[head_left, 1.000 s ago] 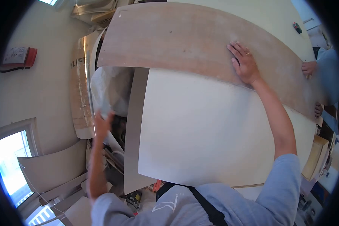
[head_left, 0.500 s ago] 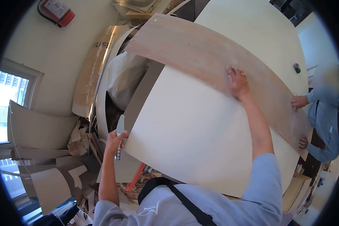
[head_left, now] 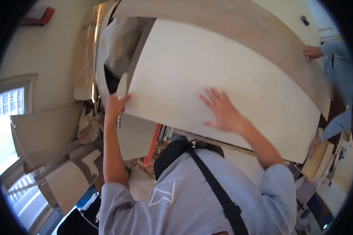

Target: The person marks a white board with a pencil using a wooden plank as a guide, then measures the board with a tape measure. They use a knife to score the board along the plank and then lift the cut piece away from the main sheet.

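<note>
A large white sheet [head_left: 176, 58] lies across the table in front of me. My left hand [head_left: 115, 105] is at its near left corner, closed around a knife [head_left: 122, 84] with a broad pale blade pointing up and a patterned handle showing below the fist. My right hand [head_left: 222, 111] is spread with fingers apart over the middle of the sheet, slightly blurred and holding nothing. Beyond it, a long brownish board [head_left: 239, 21] lies across the far part of the white surface.
At the right, a co-worker's hand [head_left: 313, 51] rests on the board's edge, and the other hand [head_left: 313, 148] is by the sheet's right corner. A large wrapped bundle [head_left: 123, 47], cardboard [head_left: 86, 51] and offcuts [head_left: 68, 188] stand at the left. Orange strips [head_left: 152, 145] stand below the table edge.
My right hand has left the brown board and come nearer over the white sheet, fingers spread. The view has shifted downward. The co-worker's lower hand has moved off the board to the sheet's corner.
</note>
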Motion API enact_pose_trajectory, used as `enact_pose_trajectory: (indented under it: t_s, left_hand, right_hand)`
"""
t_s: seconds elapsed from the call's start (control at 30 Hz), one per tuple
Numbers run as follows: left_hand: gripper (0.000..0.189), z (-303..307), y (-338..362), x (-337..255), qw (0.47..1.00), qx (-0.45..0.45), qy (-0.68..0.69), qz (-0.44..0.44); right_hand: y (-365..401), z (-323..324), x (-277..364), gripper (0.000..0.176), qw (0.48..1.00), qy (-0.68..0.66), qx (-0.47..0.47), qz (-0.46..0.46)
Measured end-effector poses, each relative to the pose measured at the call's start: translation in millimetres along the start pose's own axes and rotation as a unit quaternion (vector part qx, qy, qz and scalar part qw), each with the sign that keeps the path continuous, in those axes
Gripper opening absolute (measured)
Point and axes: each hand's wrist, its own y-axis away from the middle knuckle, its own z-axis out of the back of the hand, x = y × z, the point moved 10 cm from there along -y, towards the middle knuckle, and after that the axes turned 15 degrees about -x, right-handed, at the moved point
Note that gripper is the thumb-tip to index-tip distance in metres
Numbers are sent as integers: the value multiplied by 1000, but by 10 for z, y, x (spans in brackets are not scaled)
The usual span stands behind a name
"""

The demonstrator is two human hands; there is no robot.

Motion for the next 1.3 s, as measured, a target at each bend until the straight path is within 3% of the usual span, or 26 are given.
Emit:
enact_pose_trajectory:
  t_s: [0.13, 0.27, 0.33, 0.37, 0.47, 0.53, 0.6, 0.67, 0.77, 0.87, 0.97, 1.2, 1.3]
  left_hand:
    - [28, -47, -52, 7, 995, 89, 23, 31]
    - [24, -124, -228, -10, 985, 172, -11, 0]
    - [22, -77, -268, -43, 978, 207, 2, -8]
    - [25, -43, -412, -56, 977, 210, -20, -27]
    - [34, 72, -991, -743, 975, 30, -95, -201]
    - [42, -208, -1480, -1249, 956, -48, -8, -289]
    - [46, -524, -1873, -1779, 952, -85, 16, -292]
    - [48, -694, -2394, -2031, 957, -198, -24, -212]
    - [51, -1028, -2846, -1699, 986, -86, 138, 33]
    - [45, -1455, -3159, -1488, 969, 28, 242, 43]
    - [41, -1635, -2994, -1629, 927, 107, 360, -16]
    - [35, -1802, -2630, -1602, 876, 176, 439, 94]
    - [33, -1955, -2768, -1628, 859, 200, 467, 66]
  right_hand:
    - [585, -314, 498, 87, 998, 51, -18, -40]
    - [689, -370, 543, 66, 985, 119, -104, -69]
    - [712, -378, 792, 48, 971, 164, -174, -16]
    - [702, -350, 846, 47, 967, 177, -181, -8]
    - [698, -341, 936, 46, 961, 197, -195, 7]
    - [675, -373, 986, 45, 958, 202, -204, 8]
    - [658, -407, 983, 45, 953, 210, -217, -6]
    - [658, -456, 963, 45, 951, 219, -220, -8]
    - [682, -431, 975, 43, 948, 203, -244, -9]
    - [695, -237, 980, 41, 949, 205, -235, -36]
    - [725, -38, 887, 40, 941, 229, -248, -34]
    - [597, 289, 1021, 36, 935, 263, -237, -23]
    - [556, 404, 1117, 35, 930, 284, -234, -26]
